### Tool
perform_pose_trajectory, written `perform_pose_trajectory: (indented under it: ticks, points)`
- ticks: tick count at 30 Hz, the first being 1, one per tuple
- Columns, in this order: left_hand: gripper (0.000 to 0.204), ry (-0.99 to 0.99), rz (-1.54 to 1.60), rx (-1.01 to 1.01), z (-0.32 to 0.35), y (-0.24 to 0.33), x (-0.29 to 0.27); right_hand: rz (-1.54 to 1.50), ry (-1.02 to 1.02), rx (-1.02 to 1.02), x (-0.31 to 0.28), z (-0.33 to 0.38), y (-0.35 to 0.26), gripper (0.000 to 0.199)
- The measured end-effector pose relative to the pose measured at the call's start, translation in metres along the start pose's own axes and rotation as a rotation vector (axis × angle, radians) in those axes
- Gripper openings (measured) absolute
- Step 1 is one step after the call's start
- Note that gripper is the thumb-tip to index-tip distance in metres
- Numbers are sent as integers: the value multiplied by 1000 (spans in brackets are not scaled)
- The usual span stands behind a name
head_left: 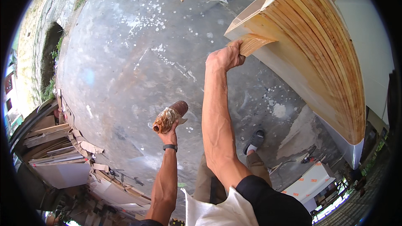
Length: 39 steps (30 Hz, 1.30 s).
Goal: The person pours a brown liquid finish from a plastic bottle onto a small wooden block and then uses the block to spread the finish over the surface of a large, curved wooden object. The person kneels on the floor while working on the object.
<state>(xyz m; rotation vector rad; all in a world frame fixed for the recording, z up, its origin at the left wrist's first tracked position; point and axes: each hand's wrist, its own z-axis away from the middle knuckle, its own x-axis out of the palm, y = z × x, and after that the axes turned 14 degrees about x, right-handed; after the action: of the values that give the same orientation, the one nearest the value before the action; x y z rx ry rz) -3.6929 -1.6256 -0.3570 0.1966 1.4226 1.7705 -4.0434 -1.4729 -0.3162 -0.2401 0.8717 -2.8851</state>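
While the left hand (168,135) curls around a crusted brown bottle (172,115), the right hand (226,57) clenches a wooden slat (256,44) beside curved wooden strips (324,50).

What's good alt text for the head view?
A person's right hand holds a flat wooden piece beside a large structure with curved wooden strips; the left hand holds a ragged-ended brown cylinder. Below is a white-spotted grey floor.

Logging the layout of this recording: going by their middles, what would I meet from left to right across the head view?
Scrap boards, brown cylinder in the left hand, right hand, flat wooden piece it grips, layered wooden stack.
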Motion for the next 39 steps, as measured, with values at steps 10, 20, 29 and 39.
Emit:
perform_pose_trajectory:
  ticks: [10, 20, 29, 39]
  points:
    - [85, 37, -6, -42, 21, -1, -21, -113, -417, 149, -94, 7, -14, 58]
    - [75, -173, -97, 18, 34, 14, -5, -15, 191, -433, -153, -97, -207, 53]
    - [88, -290, -155, -3, 42, 36, 17, 55, 208, -287, -170, -83, -155, 61]
    - [75, -307, -142, 24, 34, 23, 7, 34, 273, -254, -115, -104, -155, 55]
